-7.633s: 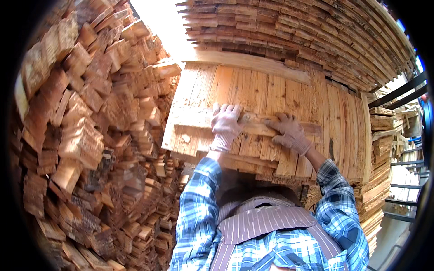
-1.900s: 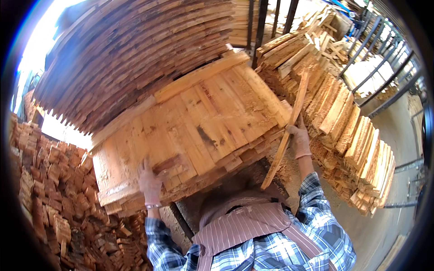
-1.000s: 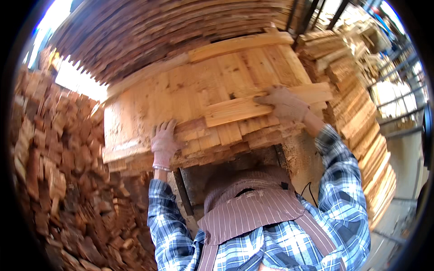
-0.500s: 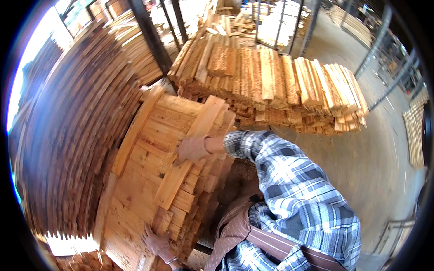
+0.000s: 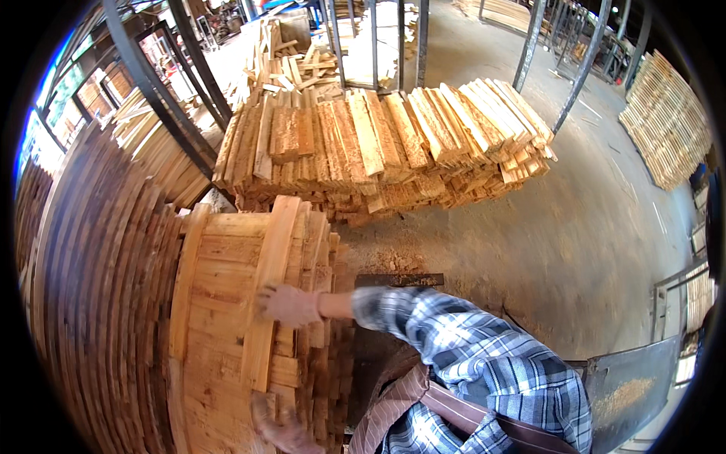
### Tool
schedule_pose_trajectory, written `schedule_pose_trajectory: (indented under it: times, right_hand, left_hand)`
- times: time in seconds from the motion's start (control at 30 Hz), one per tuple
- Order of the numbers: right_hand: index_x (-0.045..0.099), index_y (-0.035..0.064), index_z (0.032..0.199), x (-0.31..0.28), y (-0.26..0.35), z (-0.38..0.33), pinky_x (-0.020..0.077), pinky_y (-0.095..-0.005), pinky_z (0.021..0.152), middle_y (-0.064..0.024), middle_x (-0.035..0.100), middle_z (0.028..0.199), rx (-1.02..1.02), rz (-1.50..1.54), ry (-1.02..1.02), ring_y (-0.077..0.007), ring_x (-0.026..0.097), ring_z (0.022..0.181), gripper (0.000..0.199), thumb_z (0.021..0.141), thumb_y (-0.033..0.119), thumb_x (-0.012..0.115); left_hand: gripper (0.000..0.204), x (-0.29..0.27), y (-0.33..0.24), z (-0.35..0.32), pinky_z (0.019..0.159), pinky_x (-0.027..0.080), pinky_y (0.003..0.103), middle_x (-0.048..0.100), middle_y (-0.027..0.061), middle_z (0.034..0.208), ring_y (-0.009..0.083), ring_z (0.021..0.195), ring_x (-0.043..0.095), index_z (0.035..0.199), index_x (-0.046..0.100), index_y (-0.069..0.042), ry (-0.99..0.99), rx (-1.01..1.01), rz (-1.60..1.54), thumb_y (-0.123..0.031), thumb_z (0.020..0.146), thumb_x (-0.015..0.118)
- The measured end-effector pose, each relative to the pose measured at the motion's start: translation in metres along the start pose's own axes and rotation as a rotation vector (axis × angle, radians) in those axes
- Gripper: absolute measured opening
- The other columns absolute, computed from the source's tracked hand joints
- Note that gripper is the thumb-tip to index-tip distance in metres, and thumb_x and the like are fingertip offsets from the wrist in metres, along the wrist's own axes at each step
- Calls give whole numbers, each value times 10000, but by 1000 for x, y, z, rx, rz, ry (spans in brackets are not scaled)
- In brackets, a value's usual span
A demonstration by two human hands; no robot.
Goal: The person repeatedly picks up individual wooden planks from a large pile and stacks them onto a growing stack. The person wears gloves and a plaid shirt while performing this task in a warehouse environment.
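Head view showed the right hand (image 5: 291, 305), gloved, pressed flat on a long slat (image 5: 268, 295) lying across the top of the bundle (image 5: 219, 318); its fingers looked spread rather than curled, so it seemed to press the slat down and not to grip it, though the far side of the palm was hidden; the left hand (image 5: 283, 433) sat low at the near edge of the same bundle, blurred and cut by the frame, and whether it was closed on anything could not be told; the bundle itself was a block of short boards laid side by side on a stand, just beside a big curved stack (image 5: 98, 303) to the left.

Judging from that, the slat was the weak point; it lay loose over the boards with only a flat palm on it, so a push off-centre could have slid it toward the floor (image 5: 529, 250) or tipped it over the bundle's right edge, where the layers looked ragged and stepped; the boards under it were not tied as far as could be seen, so a shove could have shifted the top layer; the checked sleeve (image 5: 454, 356) was stretched well across, which suggested poor leverage; fingers near the uneven edge risked a pinch or splinters; a pile (image 5: 378, 144) of boards lay well apart beyond.
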State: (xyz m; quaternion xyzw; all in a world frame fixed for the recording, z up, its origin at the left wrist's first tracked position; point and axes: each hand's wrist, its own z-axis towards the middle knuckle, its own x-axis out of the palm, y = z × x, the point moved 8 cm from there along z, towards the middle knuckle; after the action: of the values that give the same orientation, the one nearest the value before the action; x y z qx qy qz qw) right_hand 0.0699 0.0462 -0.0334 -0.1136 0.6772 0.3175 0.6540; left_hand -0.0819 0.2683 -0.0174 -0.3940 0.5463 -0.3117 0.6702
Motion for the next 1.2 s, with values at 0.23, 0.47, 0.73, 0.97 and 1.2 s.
schedule_pose_trajectory:
  times: [0.23, 0.47, 0.73, 0.97, 1.2]
  right_hand:
    - [405, 171, 1497, 40, -194, -203, 438, -364, 1043, -172, 537, 1416, 626, 1133, -172, -288, 523, 1283, 711, 857, 302, 686]
    - [381, 20, 1483, 135, -447, -456, 403, -264, 429, 18, 576, 756, 1428, 1483, -1160, -76, 505, 526, 673, 927, 254, 680]
    - [259, -43, 1507, 43, -600, -589, 340, -403, 1148, -311, 287, 1534, 1561, 813, -1280, -329, 329, 1440, 848, 862, 249, 726]
    - [302, 41, 1513, 16, -668, -572, 433, -428, 1050, -227, 410, 1491, 1969, 414, -799, -272, 506, 1251, 827, 860, 323, 725]
    - [364, 170, 1512, -30, -677, -513, 429, -461, 1089, -252, 390, 1497, 1607, 749, -585, -349, 436, 1362, 840, 814, 430, 753]
  left_hand:
    - [731, 287, -40, -32, 1124, 348, 378, 440, 188, 1475, 288, 1354, 443, 1478, 342, 46, 753, -319, -604, 62, 822, 664]
    - [697, 513, -77, 9, 1139, 340, 375, 347, 210, 1536, 296, 1406, 371, 1500, 298, 38, 1019, -357, -445, 11, 890, 634]
    - [664, 743, -156, 23, 1059, 435, 346, 406, 161, 1505, 249, 1324, 460, 1512, 313, -2, 1248, -410, -507, -95, 934, 626]
    - [711, 888, -218, 9, 1043, 448, 307, 386, 180, 1530, 255, 1289, 512, 1503, 335, -15, 1298, -365, -437, -211, 911, 677]
    - [771, 951, -217, 7, 1088, 427, 366, 426, 187, 1497, 269, 1310, 495, 1526, 259, -17, 1165, -766, -342, -227, 920, 687]
